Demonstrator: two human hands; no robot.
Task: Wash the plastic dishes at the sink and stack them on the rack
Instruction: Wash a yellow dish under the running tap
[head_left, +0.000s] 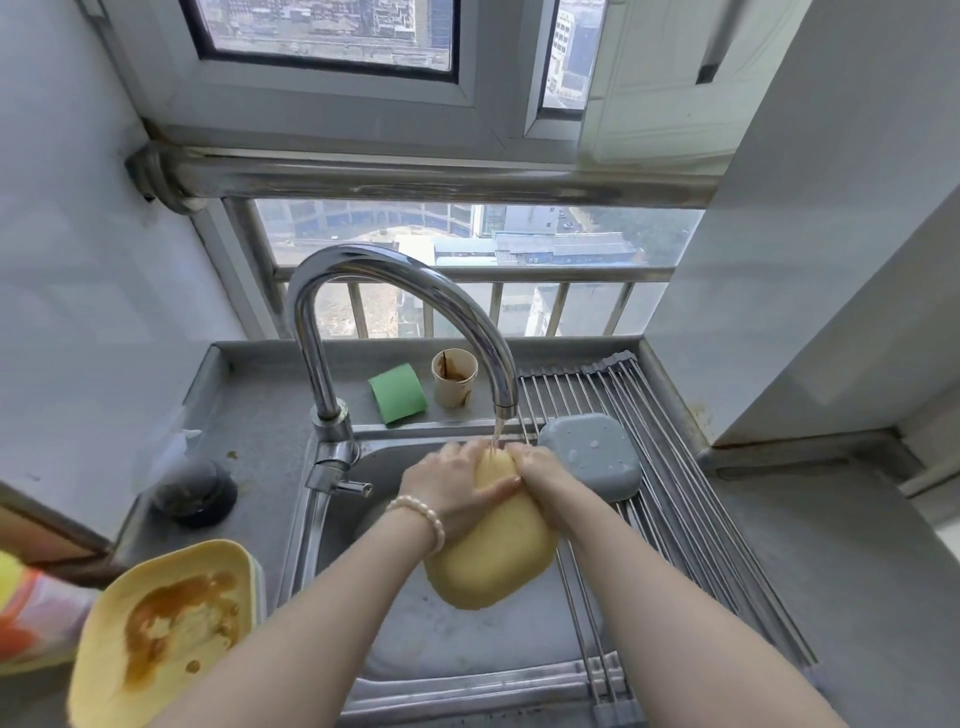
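Both forearms reach up the frame's centre, left hand and right hand gripping the yellow dish under the faucet stream. Its long axis runs toward the camera. Just right lies the rack, nearer the right hand, judged next.

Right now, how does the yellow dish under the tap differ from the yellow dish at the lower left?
The yellow dish under the tap is turned underside up, gripped by the left hand and right hand, with water running onto it; no stains show on that side. The yellow dish at the lower left lies face up on the counter, untouched and smeared with brown residue. Both are yellow with rounded corners.
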